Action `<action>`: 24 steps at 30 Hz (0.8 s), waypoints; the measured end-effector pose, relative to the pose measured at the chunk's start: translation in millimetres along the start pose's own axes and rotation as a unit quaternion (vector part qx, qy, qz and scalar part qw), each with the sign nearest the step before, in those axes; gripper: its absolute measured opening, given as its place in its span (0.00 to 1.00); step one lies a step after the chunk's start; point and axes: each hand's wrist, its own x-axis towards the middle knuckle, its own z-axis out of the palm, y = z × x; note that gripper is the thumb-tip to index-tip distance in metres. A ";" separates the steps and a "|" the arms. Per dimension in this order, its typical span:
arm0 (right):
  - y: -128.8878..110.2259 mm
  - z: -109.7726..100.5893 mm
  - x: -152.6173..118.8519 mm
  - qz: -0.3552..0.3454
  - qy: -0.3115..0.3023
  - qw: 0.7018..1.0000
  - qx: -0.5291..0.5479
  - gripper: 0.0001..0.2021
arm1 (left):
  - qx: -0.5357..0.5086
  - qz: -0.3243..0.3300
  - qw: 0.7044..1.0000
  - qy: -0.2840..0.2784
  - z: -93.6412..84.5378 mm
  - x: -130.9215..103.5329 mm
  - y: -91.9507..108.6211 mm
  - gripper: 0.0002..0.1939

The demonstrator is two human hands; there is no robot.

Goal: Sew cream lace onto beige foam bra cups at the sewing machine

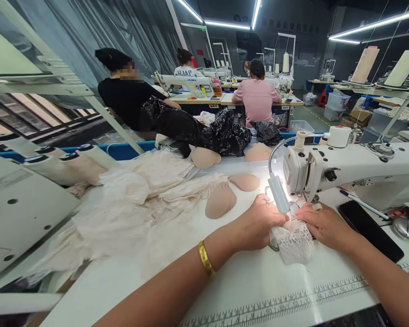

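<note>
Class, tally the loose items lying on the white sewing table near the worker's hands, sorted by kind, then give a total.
Beige moulded foam bra cups: 4
White lace fabric piece under both hands: 1
Black flat phone: 1
White pen: 1
Heap of cream lace fabric: 1
Total: 8

Both hands press a white lace piece [293,243] flat on the worktop [245,281] under the sewing machine [347,170]: left hand [259,222] and right hand [323,225] either side, beige bra cups [221,200] just beside.
</note>
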 end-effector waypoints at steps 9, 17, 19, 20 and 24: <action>1.2 -8.1 -0.3 0.001 0.102 0.995 -0.012 0.14 | -0.013 -0.014 1.000 -0.007 -3.0 6.8 -7.4 0.06; -4.2 -14.0 4.7 0.062 0.093 0.992 0.061 0.12 | -0.008 -0.034 0.999 0.002 1.3 7.2 -12.0 0.08; -2.8 -12.9 5.7 0.057 0.097 0.992 0.062 0.11 | -0.017 -0.034 0.999 0.010 1.8 5.9 -11.0 0.08; -1.7 -11.5 6.2 0.053 0.104 0.991 0.058 0.09 | -0.019 -0.033 0.999 0.015 1.6 5.3 -10.1 0.09; -0.1 -4.6 8.2 0.034 0.152 0.988 0.012 0.08 | -0.007 -0.028 0.999 0.022 0.6 1.6 -7.4 0.15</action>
